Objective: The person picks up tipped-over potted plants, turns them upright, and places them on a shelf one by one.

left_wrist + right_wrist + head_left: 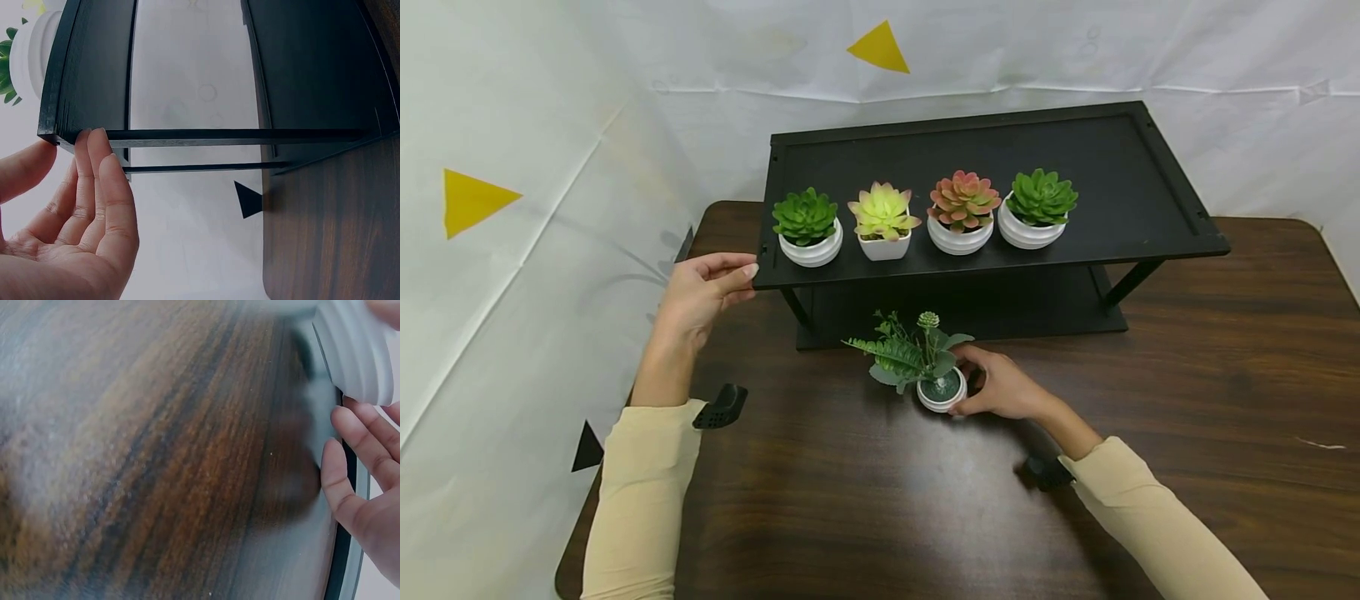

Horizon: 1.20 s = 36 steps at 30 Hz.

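Observation:
At the front left corner of the black two-tier shelf (1105, 167), my left hand (700, 292) holds the edge of the upper board. In the left wrist view the thumb lies at the board's edge and the fingers (115, 194) touch its underside by a leg. My right hand (1003, 383) grips a white ribbed pot (942, 402) with a leafy green artificial plant (902, 354), in front of the lower board. The right wrist view shows part of that pot (356, 350) above the fingertips; its plant is out of that frame.
Along the upper board's front stand a green succulent (806, 218), a yellow one (883, 212), a pink one (962, 202) and another green one (1041, 198), all in white pots. Beneath is a dark wooden table (850, 517). White sheeting (737, 50) hangs behind and left.

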Motion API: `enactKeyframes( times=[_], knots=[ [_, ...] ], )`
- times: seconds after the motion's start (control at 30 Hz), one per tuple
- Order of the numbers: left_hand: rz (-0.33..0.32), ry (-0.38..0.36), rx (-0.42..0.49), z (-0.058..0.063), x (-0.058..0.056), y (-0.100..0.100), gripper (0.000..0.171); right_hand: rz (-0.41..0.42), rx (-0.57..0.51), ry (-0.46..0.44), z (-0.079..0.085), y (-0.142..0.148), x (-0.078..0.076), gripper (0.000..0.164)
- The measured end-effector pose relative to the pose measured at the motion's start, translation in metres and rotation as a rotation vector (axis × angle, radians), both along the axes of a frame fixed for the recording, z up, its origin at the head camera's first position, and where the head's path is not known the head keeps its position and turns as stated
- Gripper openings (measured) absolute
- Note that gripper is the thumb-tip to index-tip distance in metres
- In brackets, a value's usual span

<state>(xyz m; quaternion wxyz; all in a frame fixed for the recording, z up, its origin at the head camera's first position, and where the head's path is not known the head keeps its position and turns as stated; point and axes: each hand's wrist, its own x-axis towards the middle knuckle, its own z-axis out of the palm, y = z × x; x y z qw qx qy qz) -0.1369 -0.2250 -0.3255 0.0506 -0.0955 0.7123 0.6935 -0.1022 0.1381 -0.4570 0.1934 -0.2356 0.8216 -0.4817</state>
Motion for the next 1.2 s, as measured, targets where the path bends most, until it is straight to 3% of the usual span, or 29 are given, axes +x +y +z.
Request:
enactKeyframes(
  times=[0.3, 0.47, 0.77, 1.2],
  knots=[
    [-0.004, 0.007, 0.008, 0.000, 0.000, 0.000, 0.014, -0.023, 0.029, 0.031, 0.012, 0.003, 0.006, 0.057],
    [-0.006, 0.004, 0.001, 0.000, 0.000, 0.000, 0.018, -0.032, 0.054, 0.073, 0.026, 0.008, 0.012, 0.056],
    [-0.004, 0.002, -0.023, -0.001, 0.000, -0.001, 0.026, -0.047, 0.076, 0.050, 0.051, 0.021, 0.022, 0.056],
    [-0.007, 0.008, -0.018, 0.000, 0.000, 0.000, 0.016, -0.138, 0.155, 0.155, 0.097, 0.041, 0.032, 0.052]
  ],
)
